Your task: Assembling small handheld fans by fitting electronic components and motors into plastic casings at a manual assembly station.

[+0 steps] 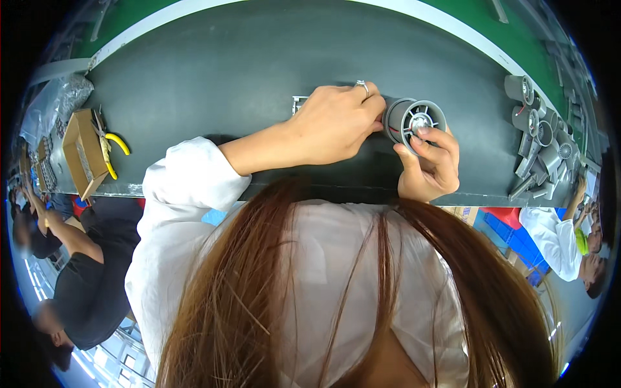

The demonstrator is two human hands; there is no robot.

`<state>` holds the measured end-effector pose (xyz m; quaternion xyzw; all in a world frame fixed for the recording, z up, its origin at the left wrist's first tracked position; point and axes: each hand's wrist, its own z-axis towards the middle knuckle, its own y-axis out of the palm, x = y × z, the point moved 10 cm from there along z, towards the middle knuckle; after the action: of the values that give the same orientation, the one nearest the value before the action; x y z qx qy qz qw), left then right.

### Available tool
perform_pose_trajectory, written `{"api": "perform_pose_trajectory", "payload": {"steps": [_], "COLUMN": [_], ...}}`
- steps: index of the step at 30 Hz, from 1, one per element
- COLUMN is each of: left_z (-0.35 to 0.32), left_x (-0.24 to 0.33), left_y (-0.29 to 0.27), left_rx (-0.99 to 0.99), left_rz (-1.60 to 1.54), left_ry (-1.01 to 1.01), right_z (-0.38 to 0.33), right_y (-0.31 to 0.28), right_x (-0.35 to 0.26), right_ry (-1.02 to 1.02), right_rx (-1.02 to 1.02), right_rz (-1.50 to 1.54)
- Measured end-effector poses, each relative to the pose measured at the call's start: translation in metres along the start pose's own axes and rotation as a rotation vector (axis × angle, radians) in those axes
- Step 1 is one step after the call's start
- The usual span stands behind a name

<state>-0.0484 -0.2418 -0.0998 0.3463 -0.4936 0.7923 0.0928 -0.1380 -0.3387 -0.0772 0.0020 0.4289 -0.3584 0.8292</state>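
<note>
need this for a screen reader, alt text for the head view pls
Seen from above, a person in a white top holds a grey cylindrical fan housing on a dark conveyor belt, left hand against its side, right hand at its open face. More grey housings lie at the right; a cardboard box and yellow-handled pliers sit at the left.

**Dark grey bench: what's on it**

Bench top [226,77] is dark grey with a pale strip along the far edge. Left end: open cardboard box [83,152], yellow-handled pliers [111,150] just beside it, clear plastic bag [55,103] at the corner. Middle: small metal frame [299,102], partly hidden under a hand. Right end: heap of grey plastic fan housings [542,139], some lying on their sides, touching one another. Whether the held grey housing [414,119] rests on the surface, can't tell
</note>
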Motion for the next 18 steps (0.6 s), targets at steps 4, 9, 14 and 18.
{"api": "perform_pose_trajectory", "payload": {"steps": [4,9,14,18], "left_z": [-0.003,-0.017,-0.019,-0.019], "left_x": [0.002,0.012,0.019,0.016], "left_y": [0.004,-0.002,0.001,0.0], "left_rx": [0.024,0.134,0.193,0.201], "left_rz": [-0.024,0.122,0.199,0.164], "left_ry": [-0.013,0.017,0.068,0.029], "right_z": [-0.003,-0.011,-0.012,-0.011], "right_y": [0.0,0.009,0.0,0.008], "right_x": [0.0,-0.004,-0.009,-0.017], "right_ry": [0.004,-0.055,-0.106,-0.069], "right_rx": [-0.011,-0.125,-0.132,-0.332], "right_rz": [0.04,0.081,-0.059,-0.182]}}
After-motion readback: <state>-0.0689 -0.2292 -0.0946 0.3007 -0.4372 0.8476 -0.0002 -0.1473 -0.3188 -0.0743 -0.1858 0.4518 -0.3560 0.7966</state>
